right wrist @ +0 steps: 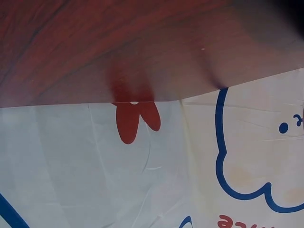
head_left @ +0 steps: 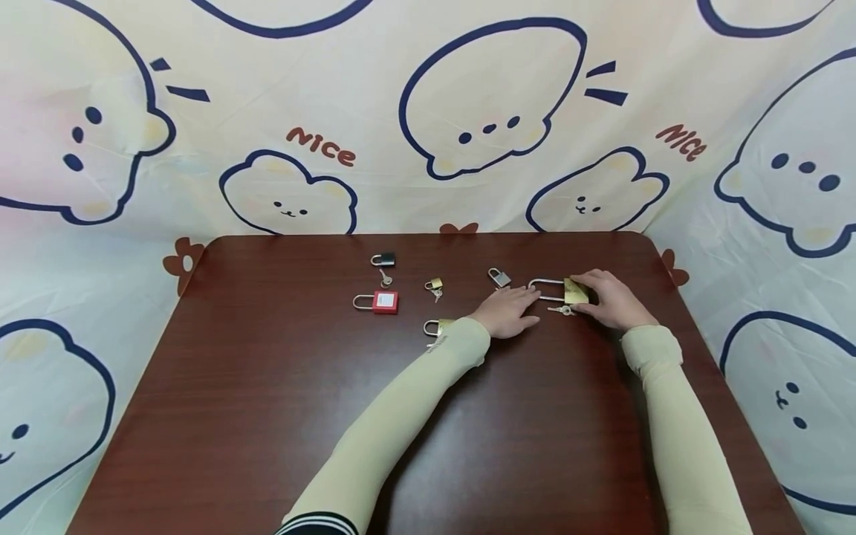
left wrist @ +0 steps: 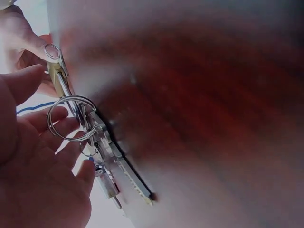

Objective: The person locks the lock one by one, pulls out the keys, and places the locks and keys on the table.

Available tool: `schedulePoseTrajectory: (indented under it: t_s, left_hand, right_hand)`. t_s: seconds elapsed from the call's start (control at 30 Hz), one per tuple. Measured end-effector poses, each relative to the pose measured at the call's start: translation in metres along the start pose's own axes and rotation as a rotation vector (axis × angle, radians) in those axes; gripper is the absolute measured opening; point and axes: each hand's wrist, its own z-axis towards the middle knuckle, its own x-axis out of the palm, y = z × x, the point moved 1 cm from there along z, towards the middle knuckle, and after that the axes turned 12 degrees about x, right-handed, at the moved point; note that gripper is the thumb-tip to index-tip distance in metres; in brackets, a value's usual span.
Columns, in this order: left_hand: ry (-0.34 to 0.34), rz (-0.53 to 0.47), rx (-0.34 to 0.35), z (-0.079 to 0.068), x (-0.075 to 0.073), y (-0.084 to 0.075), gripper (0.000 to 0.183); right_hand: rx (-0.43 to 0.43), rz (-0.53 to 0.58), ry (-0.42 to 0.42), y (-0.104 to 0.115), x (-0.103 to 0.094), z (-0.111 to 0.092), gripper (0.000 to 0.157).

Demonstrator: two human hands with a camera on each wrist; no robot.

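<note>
A large brass padlock [head_left: 576,291] with a long steel shackle lies at the right of the table, its shackle pointing left. My right hand [head_left: 611,299] grips the brass body from the right, thumb on the near side. My left hand [head_left: 508,310] is palm down with fingers extended, its fingertips right at the shackle's end. Keys [head_left: 563,310] lie just in front of the padlock. In the left wrist view, a key ring [left wrist: 71,137] and keys show beside my left fingers. Just beyond my left hand is a small silver padlock [head_left: 498,277]. The right wrist view shows neither hand.
On the left lie a black padlock [head_left: 383,259], its key [head_left: 386,279] and a red padlock [head_left: 386,302]. A tiny brass padlock [head_left: 435,284] with keys [head_left: 438,295] sits mid-table. My left sleeve partly covers another brass padlock [head_left: 442,325]. Patterned cloth surrounds the table [head_left: 281,416].
</note>
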Motion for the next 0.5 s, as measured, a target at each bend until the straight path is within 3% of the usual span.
schedulePoseTrajectory:
  t_s: [0.17,0.5]
  left_hand:
    - [0.020,0.000,-0.005,0.0010,-0.0007,0.0002,0.062]
    - [-0.024,0.004,0.026,-0.0018,-0.0014,0.0071,0.061]
  right_hand:
    - [0.000,-0.006,0.008,0.0012,-0.0006,0.0005,0.065]
    - [-0.001,-0.006,0.011,0.0015,-0.0003,0.0020,0.067]
